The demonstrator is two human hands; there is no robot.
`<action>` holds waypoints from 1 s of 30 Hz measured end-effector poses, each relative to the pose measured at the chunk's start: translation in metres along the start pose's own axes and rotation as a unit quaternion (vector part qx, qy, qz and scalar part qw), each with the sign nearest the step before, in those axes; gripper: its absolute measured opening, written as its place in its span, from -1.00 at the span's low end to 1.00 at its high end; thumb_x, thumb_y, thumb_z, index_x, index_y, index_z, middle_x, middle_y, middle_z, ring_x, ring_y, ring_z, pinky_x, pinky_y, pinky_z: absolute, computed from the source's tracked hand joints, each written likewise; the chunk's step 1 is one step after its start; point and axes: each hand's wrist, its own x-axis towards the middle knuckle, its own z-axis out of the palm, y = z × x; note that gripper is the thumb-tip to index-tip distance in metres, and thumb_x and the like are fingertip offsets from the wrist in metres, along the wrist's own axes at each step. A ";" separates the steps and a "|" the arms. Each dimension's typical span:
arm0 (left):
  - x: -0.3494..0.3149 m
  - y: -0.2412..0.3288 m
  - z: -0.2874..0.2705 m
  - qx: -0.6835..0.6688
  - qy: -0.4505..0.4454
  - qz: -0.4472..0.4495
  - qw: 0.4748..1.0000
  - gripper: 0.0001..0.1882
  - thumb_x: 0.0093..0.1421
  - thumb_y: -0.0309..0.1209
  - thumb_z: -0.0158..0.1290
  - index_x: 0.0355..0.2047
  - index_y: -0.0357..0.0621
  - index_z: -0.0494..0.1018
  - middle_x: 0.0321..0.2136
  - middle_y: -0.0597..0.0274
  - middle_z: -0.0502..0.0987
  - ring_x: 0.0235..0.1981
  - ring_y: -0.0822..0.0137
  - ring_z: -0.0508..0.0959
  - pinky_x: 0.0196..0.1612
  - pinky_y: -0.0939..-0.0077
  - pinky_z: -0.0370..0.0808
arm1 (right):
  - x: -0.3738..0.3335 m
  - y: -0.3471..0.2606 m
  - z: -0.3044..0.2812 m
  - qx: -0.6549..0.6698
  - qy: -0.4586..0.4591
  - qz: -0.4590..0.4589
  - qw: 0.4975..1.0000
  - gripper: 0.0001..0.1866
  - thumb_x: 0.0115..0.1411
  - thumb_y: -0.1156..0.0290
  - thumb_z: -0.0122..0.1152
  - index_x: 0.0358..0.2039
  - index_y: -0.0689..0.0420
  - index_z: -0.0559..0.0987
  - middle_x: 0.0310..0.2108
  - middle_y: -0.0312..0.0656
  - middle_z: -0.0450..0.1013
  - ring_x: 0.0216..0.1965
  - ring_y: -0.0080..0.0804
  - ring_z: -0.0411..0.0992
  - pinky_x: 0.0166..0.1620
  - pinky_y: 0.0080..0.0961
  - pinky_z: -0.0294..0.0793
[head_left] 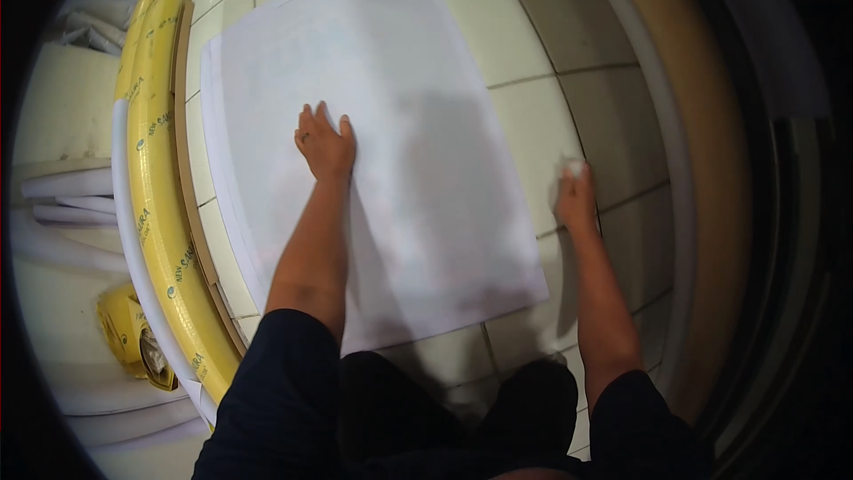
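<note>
A large stack of white paper sheets [355, 53] lies flat on the tiled floor in front of my knees. My left hand [327, 147] rests on the left half of the top sheet, its fingers spread and a ring on one of them. To the right of the paper, over the tiles, my right hand [576, 200] is closed on a small white object [575, 165] that shows at its fingertips. The object is too small and blurred to name. Shadows of my body and arms fall across the sheet.
Along the left runs a long roll in yellow printed wrapping [147, 151], with a brown strip [180, 116] beside it. Beyond lie white rolls [75, 182] and a torn yellow wrapper [124, 329]. White floor tiles [498, 27] surround the paper; a tan curved edge [702, 213] borders the right.
</note>
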 end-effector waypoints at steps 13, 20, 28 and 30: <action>0.022 0.039 -0.005 0.021 -0.145 -0.067 0.987 -0.31 0.26 -0.11 -0.03 0.32 -0.19 0.18 0.40 -0.13 0.07 0.45 -0.05 -0.01 0.45 -0.08 -0.20 | 0.378 -0.254 0.192 -0.075 -0.181 0.006 0.981 -0.49 0.36 0.12 -0.04 0.06 0.32 0.49 0.05 0.19 0.48 0.11 0.13 0.44 0.17 -0.12 0.40; 0.025 0.037 -0.007 0.016 -0.216 -0.085 0.973 -0.22 0.25 -0.04 0.01 0.37 -0.13 0.09 0.44 -0.07 -0.04 0.48 -0.01 -0.12 0.45 -0.11 -0.27 | 0.435 -0.285 0.220 -0.168 -0.156 0.035 0.973 -0.45 0.29 0.05 -0.08 0.07 0.22 0.53 0.07 0.10 0.49 0.11 0.04 0.46 0.16 -0.17 0.43; 0.026 0.043 -0.002 0.020 -0.227 -0.079 0.970 -0.22 0.23 -0.04 0.03 0.37 -0.13 0.10 0.43 -0.08 -0.03 0.48 -0.02 -0.10 0.46 -0.09 -0.27 | 0.390 -0.249 0.187 -0.228 -0.118 -0.011 0.966 -0.43 0.27 0.02 -0.03 0.06 0.23 0.55 0.08 0.11 0.49 0.11 0.06 0.45 0.17 -0.18 0.41; 0.027 0.043 -0.001 0.019 -0.218 -0.075 0.973 -0.22 0.24 -0.04 0.03 0.37 -0.13 0.10 0.43 -0.07 -0.03 0.48 -0.02 -0.10 0.46 -0.09 -0.26 | 0.343 -0.221 0.170 -0.213 -0.108 -0.017 0.971 -0.43 0.27 0.02 -0.01 0.07 0.22 0.55 0.06 0.15 0.49 0.10 0.11 0.45 0.17 -0.17 0.41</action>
